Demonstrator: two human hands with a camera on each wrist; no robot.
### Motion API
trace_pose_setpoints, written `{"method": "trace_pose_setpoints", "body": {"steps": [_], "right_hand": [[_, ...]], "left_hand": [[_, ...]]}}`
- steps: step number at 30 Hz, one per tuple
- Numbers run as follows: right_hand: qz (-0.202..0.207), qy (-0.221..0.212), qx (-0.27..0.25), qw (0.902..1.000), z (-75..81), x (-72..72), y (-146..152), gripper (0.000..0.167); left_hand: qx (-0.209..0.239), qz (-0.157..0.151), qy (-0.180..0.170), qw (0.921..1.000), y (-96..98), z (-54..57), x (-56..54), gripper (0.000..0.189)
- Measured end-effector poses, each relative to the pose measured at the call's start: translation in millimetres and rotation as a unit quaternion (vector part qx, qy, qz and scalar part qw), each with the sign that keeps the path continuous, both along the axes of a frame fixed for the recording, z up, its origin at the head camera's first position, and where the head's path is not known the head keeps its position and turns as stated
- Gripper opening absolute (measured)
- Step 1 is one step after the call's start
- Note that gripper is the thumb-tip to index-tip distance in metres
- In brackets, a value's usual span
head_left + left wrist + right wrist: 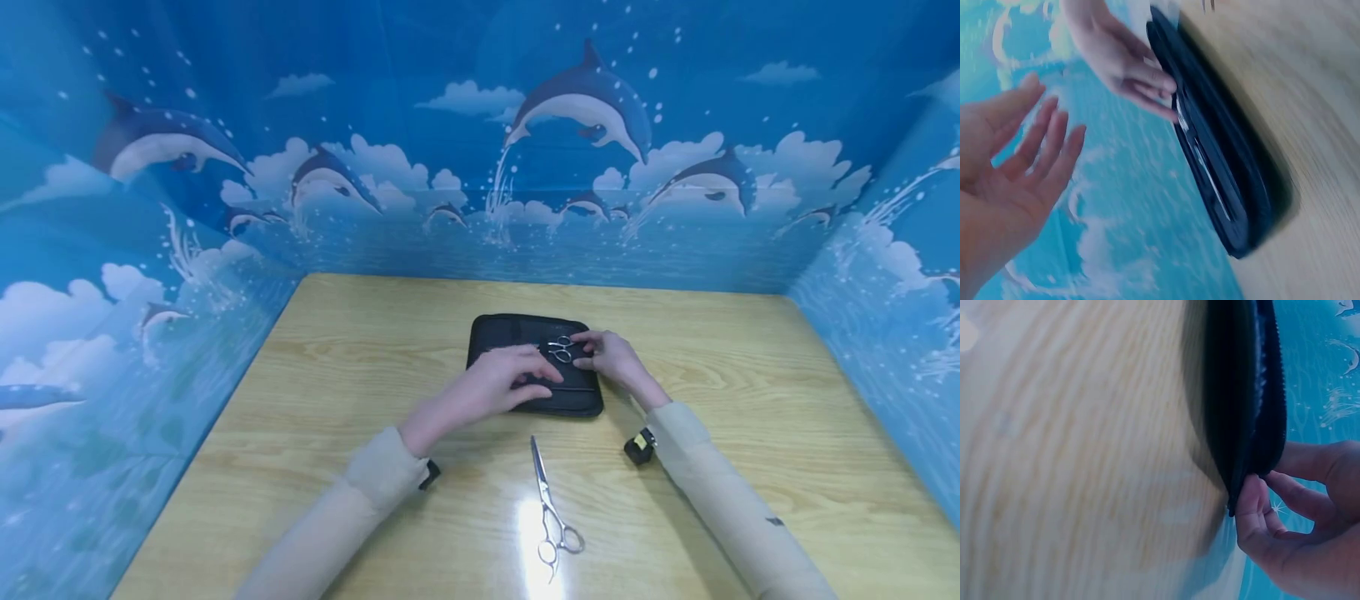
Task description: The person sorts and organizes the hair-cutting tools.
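A black zippered case (577,404) lies on the table, with scissors (561,353) tucked into it, their finger rings showing. My left hand (501,383) hovers over the case's left part with loosely bent fingers and holds nothing; in the left wrist view the left hand (1016,169) is apart from the case. My right hand (613,357) is at the case's right edge, thumb and forefinger spread beside the rings. The right wrist view has the right hand (1297,519) touching the case's corner. A second pair of scissors (549,508) lies on the table nearer me, closed.
The wood-grain table (360,350) carries the case and the loose scissors. A blue dolphin-print curtain (450,242) encloses its back and sides. A small black device (640,447) with a yellow patch is by the right wrist.
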State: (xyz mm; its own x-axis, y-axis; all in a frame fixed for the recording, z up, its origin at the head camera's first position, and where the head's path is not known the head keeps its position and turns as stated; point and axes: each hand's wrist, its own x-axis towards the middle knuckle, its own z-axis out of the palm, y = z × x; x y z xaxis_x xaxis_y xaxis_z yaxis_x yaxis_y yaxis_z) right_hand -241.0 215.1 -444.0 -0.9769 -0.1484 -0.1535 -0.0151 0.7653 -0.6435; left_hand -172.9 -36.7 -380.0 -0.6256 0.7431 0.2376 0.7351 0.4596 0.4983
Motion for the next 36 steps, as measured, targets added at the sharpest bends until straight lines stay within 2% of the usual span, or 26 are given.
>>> {"method": "trace_pose_setpoints", "body": {"steps": [2, 6, 8, 13, 19, 24, 29, 36], "right_hand": [[-0.004, -0.005, -0.001, 1.0, 0.0, 0.5, 1.2, 0.05], [-0.012, -0.01, -0.012, 0.9998, -0.1, 4.3, 4.0, 0.057], [-0.014, -0.011, -0.016, 0.9997, -0.2, 6.8, 5.6, 0.06], [-0.012, -0.01, -0.009, 0.9998, -0.1, 12.0, 9.0, 0.064], [-0.007, -0.008, 0.007, 0.9999, 0.4, 18.9, 11.5, 0.067], [-0.007, -0.017, 0.013, 0.9997, 0.5, 20.1, 10.8, 0.067], [-0.007, -0.019, 0.022, 0.9995, 0.0, 18.3, 11.1, 0.068], [0.004, -0.011, 0.026, 0.9996, -2.4, 16.9, 12.3, 0.068]], "left_hand": [[-0.024, -0.049, 0.026, 0.9982, 6.0, -0.4, 8.7, 0.02], [-0.083, -0.104, 0.058, 0.9894, 15.1, -4.9, 26.4, 0.016], [-0.112, -0.124, 0.061, 0.984, 18.9, -9.1, 34.5, 0.015], [-0.163, -0.158, 0.04, 0.9731, 25.7, -22.5, 49.9, 0.018], [-0.209, -0.171, 0.038, 0.9623, 30.0, -33.4, 58.8, 0.027], [-0.22, -0.168, 0.03, 0.9604, 33.2, -37.6, 63.0, 0.026], [-0.225, -0.168, 0.02, 0.9596, 35.0, -40.9, 62.6, 0.024], [-0.238, -0.17, 0.028, 0.956, 37.6, -41.8, 60.7, 0.021]]}}
